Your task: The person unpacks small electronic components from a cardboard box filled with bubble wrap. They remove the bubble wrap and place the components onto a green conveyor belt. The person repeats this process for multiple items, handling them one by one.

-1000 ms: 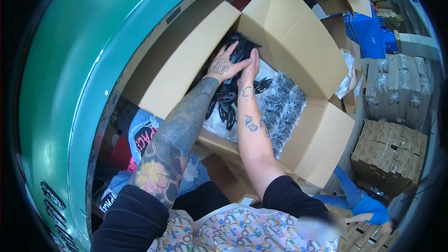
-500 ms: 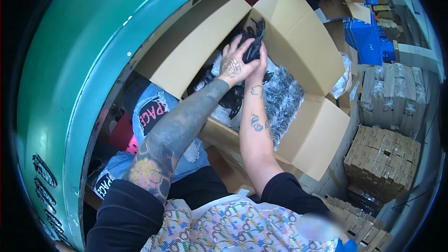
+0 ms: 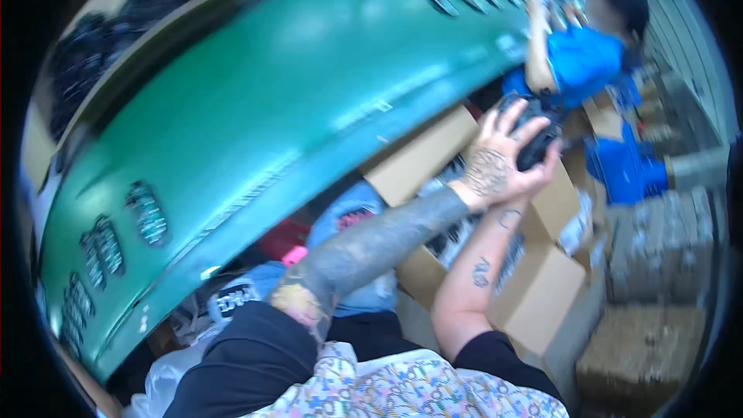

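Both hands are raised over an open cardboard box. My left hand has its fingers spread across a bundle of black items. From the right and below, my right hand presses against the same bundle, so it sits between the two palms. Blur hides what kind of items these are. Grey, clear-wrapped packets show inside the box, partly behind my right forearm.
A green table curves along the left, bearing several small dark items in rows. Across from me, a person in a blue shirt works at the table. Stacked cartons and a blue container stand to the right.
My hands have lifted the black bundle up out of the box, rightward in the picture. The view has turned left, showing far more of the green table and the other person.
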